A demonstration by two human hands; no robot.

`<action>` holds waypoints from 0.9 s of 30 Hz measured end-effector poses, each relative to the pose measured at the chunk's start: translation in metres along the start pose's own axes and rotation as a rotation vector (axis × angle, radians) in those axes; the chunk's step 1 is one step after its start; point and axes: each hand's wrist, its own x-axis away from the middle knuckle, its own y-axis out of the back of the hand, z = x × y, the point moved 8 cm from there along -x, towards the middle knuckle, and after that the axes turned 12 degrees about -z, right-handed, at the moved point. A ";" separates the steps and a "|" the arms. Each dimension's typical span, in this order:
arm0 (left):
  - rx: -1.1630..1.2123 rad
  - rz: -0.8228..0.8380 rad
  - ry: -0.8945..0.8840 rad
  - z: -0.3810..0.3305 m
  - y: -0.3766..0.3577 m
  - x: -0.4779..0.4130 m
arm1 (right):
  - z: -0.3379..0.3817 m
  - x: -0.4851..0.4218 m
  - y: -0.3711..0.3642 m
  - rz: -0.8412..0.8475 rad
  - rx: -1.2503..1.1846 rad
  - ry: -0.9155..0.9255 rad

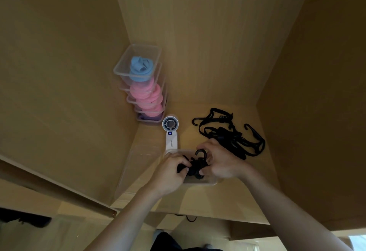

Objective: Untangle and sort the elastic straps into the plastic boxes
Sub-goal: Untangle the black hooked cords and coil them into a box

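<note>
Pale wooden shelf point(198, 197): smooth laminate, walled on three sides.

Back-left corner: stack of clear boxes point(118, 68), thin rigid plastic. They hold soft coiled bands, blue on top, pink beneath.

Right side: loose tangle of black straps point(233, 135), flat webbing with hard hooks, not yet sorted.

Front: clear box point(200, 183), both hands over it. Left hand point(168, 173) curls round a folded black strap bundle point(195, 168). Right hand point(221, 161) pinches it near its curved hook point(201, 152).

Step, as I judge it: packing one freed strap into the box. Next needs: press it down, let go, then tease another from the tangle.
</note>
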 end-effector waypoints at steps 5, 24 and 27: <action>-0.023 -0.008 -0.059 -0.005 -0.003 0.005 | 0.009 0.004 -0.009 -0.010 0.307 0.097; -0.140 -0.038 -0.175 -0.009 -0.006 0.014 | -0.015 0.020 -0.019 -0.426 0.316 0.270; -0.140 -0.043 -0.185 -0.010 -0.005 0.016 | -0.016 0.026 -0.028 -0.432 0.345 0.273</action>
